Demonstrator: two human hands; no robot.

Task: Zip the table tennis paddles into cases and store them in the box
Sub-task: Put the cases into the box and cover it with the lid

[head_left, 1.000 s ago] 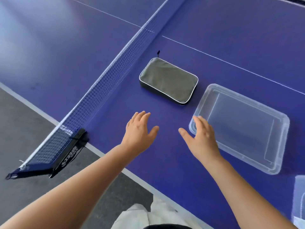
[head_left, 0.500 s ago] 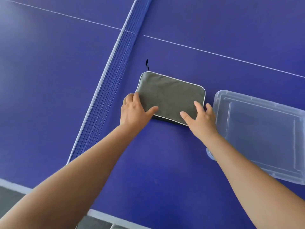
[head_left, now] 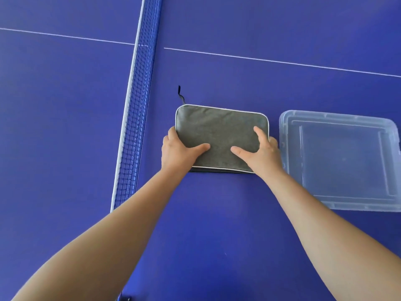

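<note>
Both hands, left (head_left: 181, 152) and right (head_left: 259, 153), grip the grey case (head_left: 220, 135) by its sides, thumbs on top; it lies on the table (head_left: 217, 224) just left of the box (head_left: 338, 159). Lifted unevenly, it could sag and catch the box rim.

Net (head_left: 138, 109) left, box (head_left: 338, 159) right; bare table (head_left: 217, 224) between.

light: bright, even | shadows: soft, faint | focus: slightly soft | edges: wide-angle bending, lines curved
</note>
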